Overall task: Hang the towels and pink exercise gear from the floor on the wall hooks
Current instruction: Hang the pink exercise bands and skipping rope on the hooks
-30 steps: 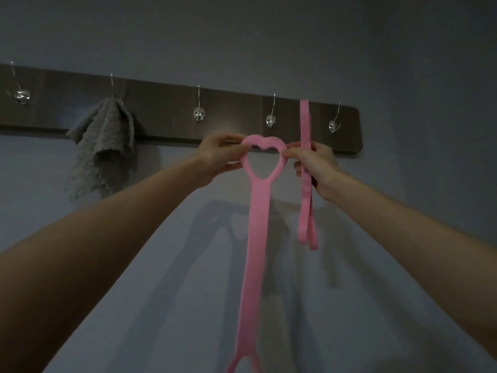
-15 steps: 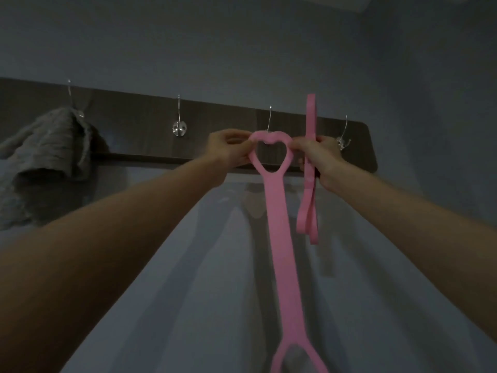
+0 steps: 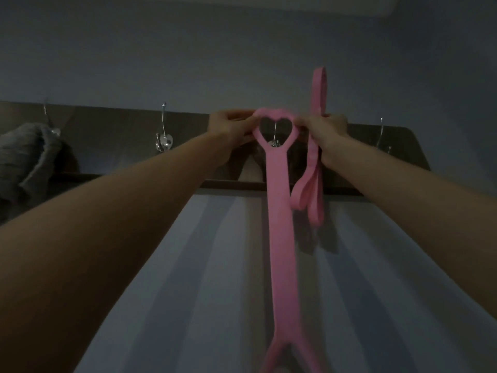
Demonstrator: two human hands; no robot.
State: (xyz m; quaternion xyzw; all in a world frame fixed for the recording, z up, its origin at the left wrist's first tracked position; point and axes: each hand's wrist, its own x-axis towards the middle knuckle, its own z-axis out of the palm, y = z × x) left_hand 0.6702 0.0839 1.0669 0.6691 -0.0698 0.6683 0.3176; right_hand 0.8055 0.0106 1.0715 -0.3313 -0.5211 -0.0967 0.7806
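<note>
A long pink exercise band [image 3: 279,224] ends in a heart-shaped loop held in front of a metal hook [image 3: 274,135] on the dark wooden rail [image 3: 121,146]; the hook shows through the loop. My left hand [image 3: 228,125] pinches the loop's left side. My right hand [image 3: 322,130] pinches its right side and also holds a thin pink loop band [image 3: 317,109], which sticks up above the hand and dangles below it. A grey towel [image 3: 24,157] hangs on a hook at the far left.
Two bare hooks stand on the rail, one [image 3: 163,135] left of my hands and one [image 3: 381,135] at the right end. The pale wall [image 3: 376,265] runs below the rail, with the ceiling edge at the top.
Both hands have lifted the heart loop up and closer to the rail, so it now frames the hook. The view has tilted upward and the towel has slid to the left edge.
</note>
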